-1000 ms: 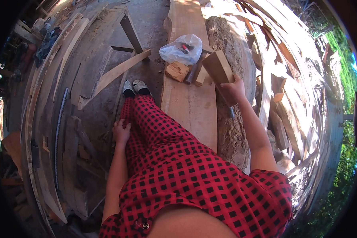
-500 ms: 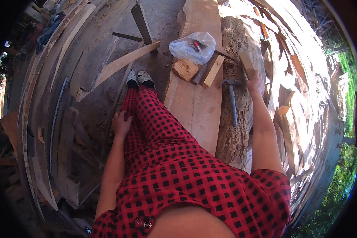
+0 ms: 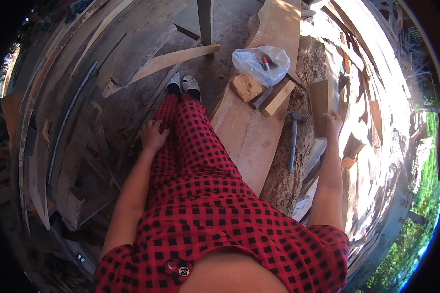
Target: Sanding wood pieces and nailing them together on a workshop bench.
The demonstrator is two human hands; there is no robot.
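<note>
My right hand grips the lower end of a wooden block, whose wide brown face is turned toward me. Just left of it, a hammer with a bluish handle lies on a rough bark-edged log. My left hand rests on my leg with its fingers bent and a little apart, holding nothing. On the wide plank in front of me lie a pale rough chunk of wood, a dark bar-like piece and a squared wood block.
A clear plastic bag with a red-and-dark item inside sits beyond the blocks. A curved strip of wood and an upright post stand ahead on the left. Scrap wood is piled at right, and a long toothed blade lies at left.
The held block has turned to show a wider face, and my right hand has shifted its hold to the lower end. The view has swung, so the scene sits further right. My left hand stays on my leg.
</note>
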